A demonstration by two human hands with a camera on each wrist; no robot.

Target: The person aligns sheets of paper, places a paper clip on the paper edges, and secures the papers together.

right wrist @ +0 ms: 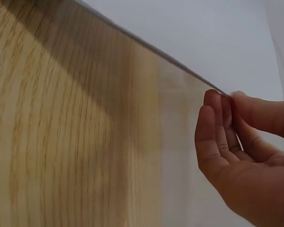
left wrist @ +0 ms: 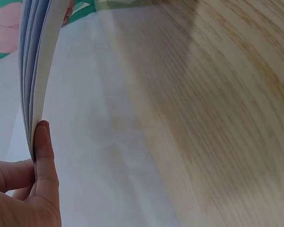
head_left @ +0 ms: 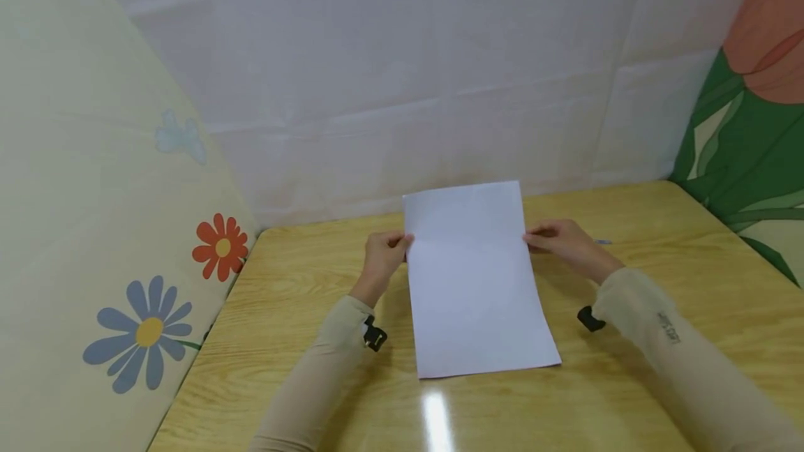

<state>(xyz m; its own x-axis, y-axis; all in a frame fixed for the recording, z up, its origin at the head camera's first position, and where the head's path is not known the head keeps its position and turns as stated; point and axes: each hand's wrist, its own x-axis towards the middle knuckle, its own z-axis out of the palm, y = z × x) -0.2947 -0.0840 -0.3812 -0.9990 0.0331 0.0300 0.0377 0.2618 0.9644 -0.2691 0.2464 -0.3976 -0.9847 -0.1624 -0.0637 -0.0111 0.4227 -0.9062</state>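
Note:
A thin stack of white paper sheets (head_left: pixel 474 284) is held up over the table by both hands, one at each long side. On its left edge, my left hand (head_left: pixel 384 257) pinches the sheets between thumb and fingers. The left wrist view shows several layers of the paper (left wrist: pixel 45 61) fanning slightly apart above the left hand (left wrist: pixel 33 184). At the opposite edge my right hand (head_left: pixel 568 246) pinches the paper too. In the right wrist view, thumb and fingertips of the right hand (right wrist: pixel 246 146) meet at the edge of the paper (right wrist: pixel 194 42).
The wood-grain table (head_left: pixel 301 312) lies below. Behind my right hand, a small thin bluish object (head_left: pixel 603 241) lies on it. A white cloth (head_left: pixel 402 75) hangs along the back edge. Flower-printed panels stand at the left (head_left: pixel 113 180) and right (head_left: pixel 766 152).

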